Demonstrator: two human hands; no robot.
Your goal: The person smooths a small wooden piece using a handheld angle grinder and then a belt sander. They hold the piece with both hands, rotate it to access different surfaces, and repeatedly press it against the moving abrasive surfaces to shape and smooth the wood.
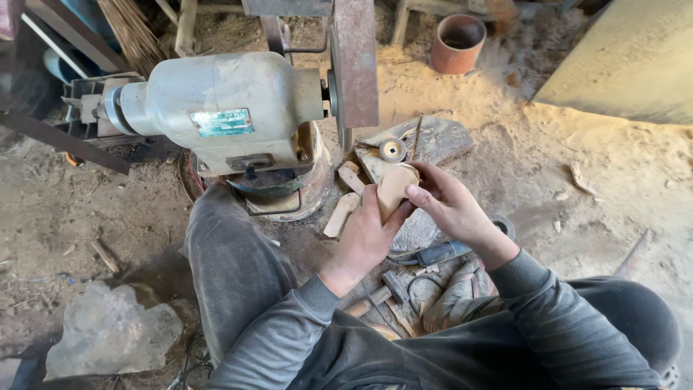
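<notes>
A flat grey stone (108, 332) lies on the dirt floor (58, 209), well to the left of the grinder motor (216, 108) and lower in the view. The grinder motor, a pale grey housing with a small green plate, sits on a round rusty base (289, 191); a wide brown sanding belt (354, 61) runs upright just to the right of the motor. Below the motor, the person's left knee in dark grey trousers (231, 260) rises from the floor.

Right of the motor's base, two pale wooden sticks (343, 209) lie on the ground. Just beside them, the left hand (364, 238) comes up from below, its grip closed around the lower part of a light-coloured carved wooden piece (395, 189), thumb pressed along its side. The wooden piece sits below and slightly right of the belt's lower end, held upright and clear of the ground. The right hand (447, 202) meets it from the right: its fingers (422, 195) curl over the upper edge, pinching the wood against the left hand's hold. The exact shape of the piece is hard to tell, as both hands cover most of it.

Behind the hands, right of the motor, a small round disc (392, 149) rests on a dark wooden board (433, 141). Below the hands, a hammer (382, 289) lies by the person's lap. Far right of the motor and above, a terracotta pot (458, 43) stands in sawdust.
</notes>
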